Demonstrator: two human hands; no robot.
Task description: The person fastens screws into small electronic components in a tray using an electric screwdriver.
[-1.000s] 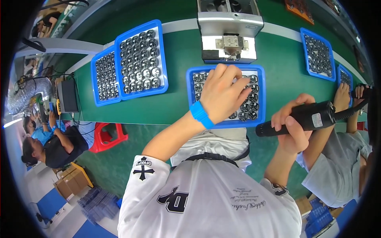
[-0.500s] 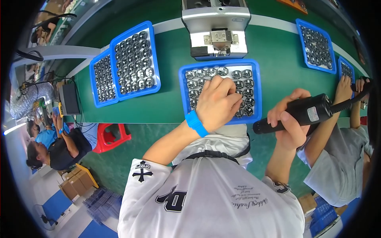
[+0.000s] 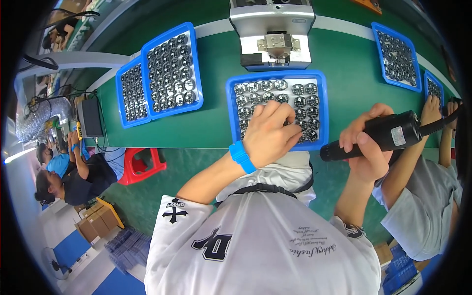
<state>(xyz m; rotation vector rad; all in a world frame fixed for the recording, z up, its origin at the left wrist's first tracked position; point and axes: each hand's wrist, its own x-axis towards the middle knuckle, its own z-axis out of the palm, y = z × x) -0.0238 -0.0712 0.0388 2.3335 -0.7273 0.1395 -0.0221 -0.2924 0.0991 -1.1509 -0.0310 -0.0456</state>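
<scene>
A blue tray (image 3: 321, 113) lies at the table's near edge with rows of small round parts (image 3: 311, 101), dark and glossy with shiny patches. Above its middle is my left hand (image 3: 269, 130), a blue band round the wrist. Its fingers are bent and closed down among the parts; the fingertips are partly hidden, so what they pinch does not show. My right hand (image 3: 369, 147) is wrapped round a black electric screwdriver (image 3: 381, 135), held tilted to the right of the tray. The tool's tip end points left, and a thick black cable leaves its other end.
A metal machine with a clamp-like fixture (image 3: 279, 45) stands behind the tray. Two more filled trays (image 3: 197, 73) overlap at the left, and others (image 3: 418, 83) lie at the far right. A co-worker's arm (image 3: 410, 157) is close beside my right hand. A red stool (image 3: 130, 167) stands at left.
My left hand has moved slightly nearer to me over the tray, its fingers still bent. My right hand keeps hold of the screwdriver. The whole view has shifted a little.
</scene>
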